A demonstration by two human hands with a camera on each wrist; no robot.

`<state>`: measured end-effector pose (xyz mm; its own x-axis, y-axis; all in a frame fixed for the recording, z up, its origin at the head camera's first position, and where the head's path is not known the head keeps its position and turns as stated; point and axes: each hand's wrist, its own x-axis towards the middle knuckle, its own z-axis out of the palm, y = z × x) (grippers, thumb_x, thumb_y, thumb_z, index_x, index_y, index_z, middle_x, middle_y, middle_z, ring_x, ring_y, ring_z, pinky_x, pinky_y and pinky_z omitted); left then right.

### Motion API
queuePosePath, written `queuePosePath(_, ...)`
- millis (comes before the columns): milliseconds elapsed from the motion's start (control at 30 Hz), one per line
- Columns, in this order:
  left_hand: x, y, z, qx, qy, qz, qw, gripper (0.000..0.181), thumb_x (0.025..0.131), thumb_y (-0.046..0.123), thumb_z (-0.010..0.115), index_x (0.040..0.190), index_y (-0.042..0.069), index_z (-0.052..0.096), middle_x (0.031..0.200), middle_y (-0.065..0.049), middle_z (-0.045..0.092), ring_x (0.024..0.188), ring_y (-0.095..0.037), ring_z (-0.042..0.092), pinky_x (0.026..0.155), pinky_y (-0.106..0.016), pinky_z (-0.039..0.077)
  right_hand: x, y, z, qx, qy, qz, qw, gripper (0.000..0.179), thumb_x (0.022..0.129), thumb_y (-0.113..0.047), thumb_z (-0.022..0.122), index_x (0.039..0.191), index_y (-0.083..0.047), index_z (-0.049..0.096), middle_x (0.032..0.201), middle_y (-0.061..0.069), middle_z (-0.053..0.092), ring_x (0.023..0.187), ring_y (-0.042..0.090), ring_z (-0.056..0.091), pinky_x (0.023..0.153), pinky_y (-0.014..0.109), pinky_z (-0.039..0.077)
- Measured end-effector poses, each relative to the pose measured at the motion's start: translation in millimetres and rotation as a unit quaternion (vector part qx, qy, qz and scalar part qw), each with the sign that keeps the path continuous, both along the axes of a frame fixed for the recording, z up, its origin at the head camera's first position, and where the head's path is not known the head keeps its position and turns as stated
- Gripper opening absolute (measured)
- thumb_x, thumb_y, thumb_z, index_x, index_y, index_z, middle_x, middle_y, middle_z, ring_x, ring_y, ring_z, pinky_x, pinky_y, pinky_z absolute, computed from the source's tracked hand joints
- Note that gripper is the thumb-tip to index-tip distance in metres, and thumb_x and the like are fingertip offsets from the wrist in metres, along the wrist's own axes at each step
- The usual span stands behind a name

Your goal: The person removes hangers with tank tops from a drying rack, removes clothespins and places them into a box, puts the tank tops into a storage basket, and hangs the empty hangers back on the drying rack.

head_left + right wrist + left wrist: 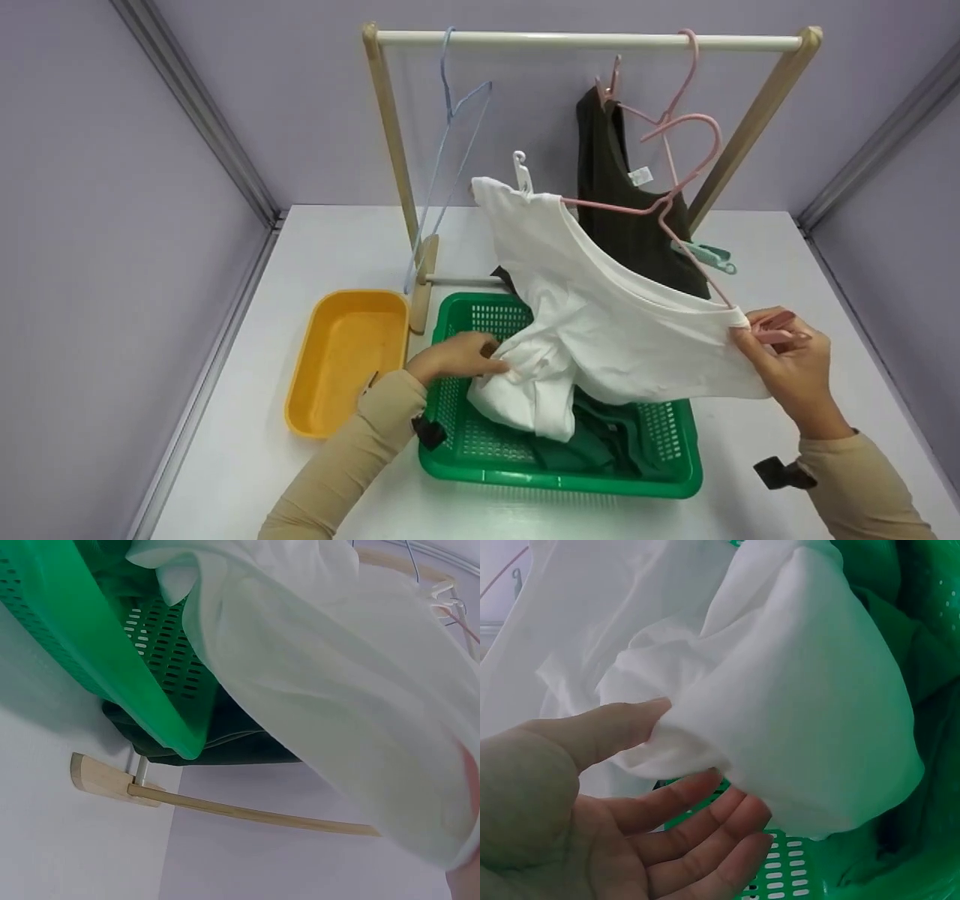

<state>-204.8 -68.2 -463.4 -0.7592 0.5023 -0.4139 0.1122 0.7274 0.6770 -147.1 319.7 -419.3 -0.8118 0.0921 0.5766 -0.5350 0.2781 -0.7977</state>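
Observation:
A white top [600, 300] hangs slantwise on a pink hanger [667, 199], its lower part bunched over the green basket [559, 480]. A white clothespin [522, 172] sits on its left shoulder. At the other shoulder my right hand [795, 367] grips the fabric by the hanger's end, together with a pink clothespin [776, 330]. My left hand [461, 355] is at the bunched hem; in the left wrist view its thumb [622, 727] touches the cloth and the relaxed fingers spread below the edge. In the right wrist view the white cloth hides most of the right hand.
A rack with a white rail [585, 41] stands behind. From it hang a blue hanger [442, 135] and a dark top [637, 232] on another pink hanger, with a mint clothespin [705, 255]. A yellow tray [349, 360] lies left; dark green clothes [592, 442] lie in the basket.

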Motion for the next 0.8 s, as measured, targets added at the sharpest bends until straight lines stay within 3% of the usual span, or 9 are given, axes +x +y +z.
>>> queuePosePath(200,0.2,-5.5,-0.4,0.031,-0.01,0.04,0.9987,0.043,0.095,0.033,0.059,0.125,0.002,0.057,0.127,-0.018,0.062,0.109,-0.027,0.062,0.096,-0.041,0.053,-0.1,3.3,-1.7,-0.01,-0.001,0.04,0.9992,0.035,0.074,0.024,0.057,0.076,-0.009,0.066,0.085,-0.015,0.069,0.069,-0.008,0.066,0.059,0.005,0.051)
queuePosePath(400,-0.3,-12.6,-0.8,0.093,0.031,0.079,0.992,0.043,0.096,0.029,0.056,0.128,0.0,0.053,0.121,-0.021,0.064,0.11,-0.031,0.063,0.094,-0.042,0.053,4.0,9.3,-3.2,0.029,-0.014,0.054,0.9981,0.031,0.074,0.024,0.058,0.074,-0.006,0.064,0.085,-0.017,0.068,0.067,-0.008,0.063,0.058,0.005,0.05)
queuePosePath(600,-2.0,-17.2,1.4,0.165,0.065,0.165,0.9702,0.046,0.097,0.022,0.054,0.138,0.004,0.043,0.123,-0.02,0.062,0.111,-0.03,0.062,0.098,-0.044,0.052,10.0,12.6,-1.2,0.052,-0.081,0.058,0.9937,0.032,0.073,0.025,0.056,0.069,-0.006,0.06,0.081,-0.014,0.065,0.065,-0.003,0.06,0.056,0.008,0.051)
queuePosePath(700,-1.4,-20.7,2.8,0.191,0.065,0.209,0.9568,0.043,0.097,0.02,0.053,0.137,0.007,0.045,0.126,-0.018,0.061,0.115,-0.03,0.061,0.102,-0.047,0.05,11.0,13.1,-1.7,0.058,-0.111,0.066,0.9899,0.032,0.073,0.025,0.057,0.068,-0.006,0.058,0.079,-0.013,0.064,0.065,-0.001,0.06,0.056,0.009,0.051)
queuePosePath(800,0.5,-26.2,3.3,0.218,0.061,0.232,0.9461,0.04,0.098,0.019,0.052,0.136,0.008,0.046,0.126,-0.016,0.061,0.115,-0.029,0.061,0.103,-0.047,0.049,11.5,16.5,-3.5,0.055,-0.125,0.08,0.9874,0.033,0.073,0.026,0.056,0.065,-0.005,0.061,0.08,-0.011,0.065,0.066,0.001,0.061,0.057,0.01,0.053)
